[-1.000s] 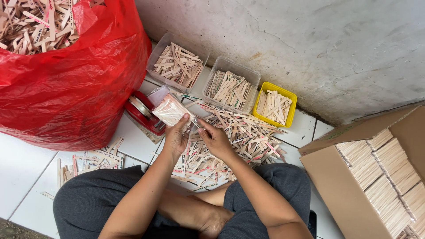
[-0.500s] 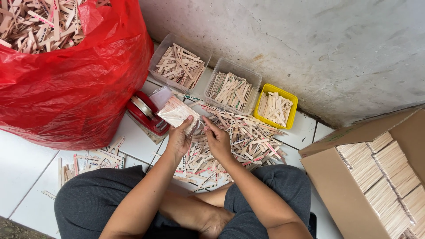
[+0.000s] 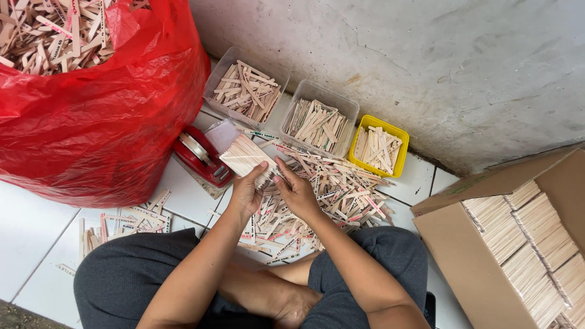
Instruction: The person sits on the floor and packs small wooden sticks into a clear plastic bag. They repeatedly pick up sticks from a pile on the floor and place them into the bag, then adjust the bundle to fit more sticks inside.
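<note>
The left hand [image 3: 245,194] grips a squared bundle of wooden sticks [image 3: 245,156] above the tiled floor [image 3: 189,196] beside the red tape dispenser [image 3: 201,156], while the right hand [image 3: 297,194] pinches its near edge; a slackened grip risks the unbound sticks fanning into the loose pile [image 3: 332,190].

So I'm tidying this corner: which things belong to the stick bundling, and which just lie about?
In use:
left hand
right hand
stick bundle
loose pile
red tape dispenser

Lying about:
red sack
two clear tubs
yellow tub
cardboard box
</note>
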